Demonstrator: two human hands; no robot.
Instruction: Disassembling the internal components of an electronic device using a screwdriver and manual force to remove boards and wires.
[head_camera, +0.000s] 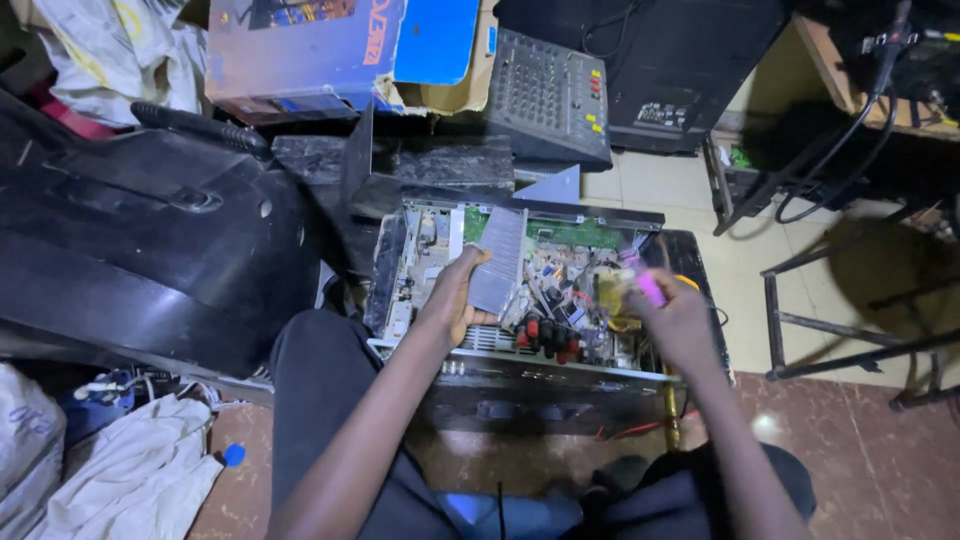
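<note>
Metal chassis: open amplifier case (560, 375) on the tiled floor (860, 450), lid off, between the person's knees.
Inside the case: green circuit board (580, 235) at the far wall, red capacitors (545, 335) by the near wall, loose wires, a grey finned heat sink (498, 260) left of centre.
Left hand (452, 295): fingers curled around the heat sink's left edge, thumb under it.
Right hand (680, 315): over the case's right side, fingers closed on a pink-handled tool (650, 288).
Beyond the case: black mixer (550, 95), cardboard box (320, 50).
Left of the case: black plastic shell (150, 240).
</note>
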